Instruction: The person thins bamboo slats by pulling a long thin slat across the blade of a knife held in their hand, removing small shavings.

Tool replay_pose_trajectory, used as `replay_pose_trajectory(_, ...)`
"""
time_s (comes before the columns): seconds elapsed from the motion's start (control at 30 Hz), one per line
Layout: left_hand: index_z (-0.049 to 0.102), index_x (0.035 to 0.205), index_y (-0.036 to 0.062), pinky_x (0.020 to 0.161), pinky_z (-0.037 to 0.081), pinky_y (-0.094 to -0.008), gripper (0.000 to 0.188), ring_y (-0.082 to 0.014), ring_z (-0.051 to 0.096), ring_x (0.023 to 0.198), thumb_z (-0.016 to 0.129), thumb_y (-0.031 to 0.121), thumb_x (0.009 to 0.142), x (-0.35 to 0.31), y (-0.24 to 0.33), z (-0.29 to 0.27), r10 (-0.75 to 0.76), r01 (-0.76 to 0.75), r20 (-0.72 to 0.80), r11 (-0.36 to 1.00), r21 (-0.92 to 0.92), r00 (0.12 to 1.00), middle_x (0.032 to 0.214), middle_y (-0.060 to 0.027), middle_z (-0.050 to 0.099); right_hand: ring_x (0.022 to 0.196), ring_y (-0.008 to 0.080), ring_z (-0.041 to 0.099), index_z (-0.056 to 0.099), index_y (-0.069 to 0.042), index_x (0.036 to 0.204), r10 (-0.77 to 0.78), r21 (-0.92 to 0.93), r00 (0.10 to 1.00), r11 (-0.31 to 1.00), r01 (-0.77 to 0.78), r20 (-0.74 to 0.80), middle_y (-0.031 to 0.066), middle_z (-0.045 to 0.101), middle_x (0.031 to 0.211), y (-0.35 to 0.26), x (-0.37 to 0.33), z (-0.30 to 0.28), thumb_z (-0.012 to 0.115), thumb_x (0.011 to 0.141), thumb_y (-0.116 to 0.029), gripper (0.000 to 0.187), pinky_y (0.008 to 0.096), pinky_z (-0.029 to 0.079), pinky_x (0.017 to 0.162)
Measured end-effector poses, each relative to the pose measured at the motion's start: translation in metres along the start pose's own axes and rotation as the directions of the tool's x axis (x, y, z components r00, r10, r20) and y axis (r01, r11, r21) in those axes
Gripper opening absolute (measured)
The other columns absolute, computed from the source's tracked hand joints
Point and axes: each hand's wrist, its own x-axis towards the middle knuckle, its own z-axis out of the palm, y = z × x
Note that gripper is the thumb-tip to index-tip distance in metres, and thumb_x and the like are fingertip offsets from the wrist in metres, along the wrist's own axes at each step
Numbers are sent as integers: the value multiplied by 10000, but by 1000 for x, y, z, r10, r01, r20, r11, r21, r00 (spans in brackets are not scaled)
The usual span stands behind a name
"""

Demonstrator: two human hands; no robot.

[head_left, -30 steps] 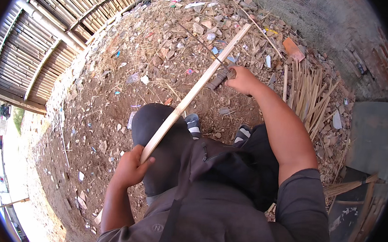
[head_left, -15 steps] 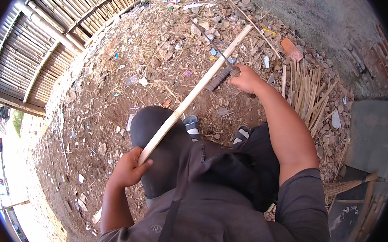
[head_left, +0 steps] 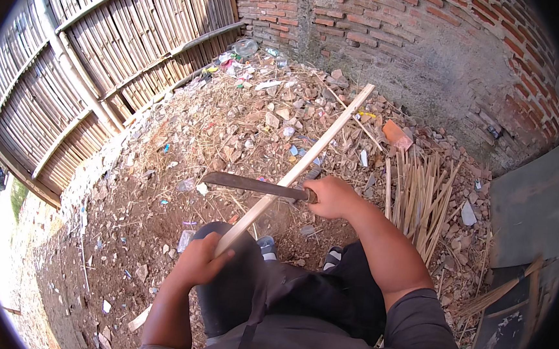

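My left hand (head_left: 204, 260) is closed round the lower end of a long, pale bamboo strip (head_left: 324, 139), next to my dark-clad knee. The strip slants up and away to the right. In my right hand (head_left: 335, 198) is the handle of a machete (head_left: 246, 183). Its dark, worn blade points left, with a slightly hooked tip, and crosses the strip around its middle. Whether the edge touches the strip, I cannot tell. Partly hidden behind the strip, a grey ridged piece (head_left: 313, 172) lies on the ground near my right hand.
Split bamboo strips (head_left: 425, 204) lie piled on the right, below an orange brick piece (head_left: 397, 135). Stones and litter cover the ground. A bamboo fence (head_left: 133, 41) stands left, a brick wall (head_left: 399, 40) behind, and a grey sheet (head_left: 527, 205) at right.
The machete has turned from pointing away to pointing left across the strip. My left hand keeps its hold on the strip. The view has tilted up, showing more wall.
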Motion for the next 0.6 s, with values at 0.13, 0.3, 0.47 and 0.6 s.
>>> replay_pose_trajectory(0.13, 547, 933, 16, 681, 478, -540, 384, -478, 635, 805, 669, 380, 904, 14, 4, 13, 65, -63, -77, 998, 24, 995, 788, -262, 648, 832, 381, 677, 684, -78, 1027, 11, 39, 999, 999, -10, -32, 178, 693, 849, 20, -4, -10, 681, 776, -177, 270, 470, 519, 716)
replay_pose_trajectory(0.3, 585, 978, 21, 681, 479, -515, 348, -451, 643, 785, 704, 333, 881, 11, 1, 27, -11, 9, -147, 1000, -11, 989, 778, -232, 641, 820, 381, 675, 678, -83, 1005, 60, 189, 986, 982, -30, -157, 193, 678, 818, 34, -4, 8, 694, 776, -194, 256, 474, 515, 707)
replay_pose_trajectory(0.47, 580, 1019, 31, 675, 485, -511, 333, -451, 653, 782, 699, 311, 882, -1, -5, 28, -11, 25, -193, 997, 70, 981, 772, -228, 650, 824, 377, 677, 651, -91, 951, -148, -100, 985, 983, 157, 85, 168, 682, 818, -16, -1, 1, 708, 780, -221, 223, 495, 510, 697)
replay_pose_trajectory(0.6, 583, 1010, 23, 660, 490, -497, 326, -442, 658, 770, 695, 301, 884, 9, -5, 24, 8, -16, -173, 999, -47, 985, 763, -227, 653, 822, 376, 679, 657, -88, 988, 36, 227, 998, 974, -25, -42, 166, 685, 823, 52, 9, 9, 724, 777, -218, 257, 487, 517, 708)
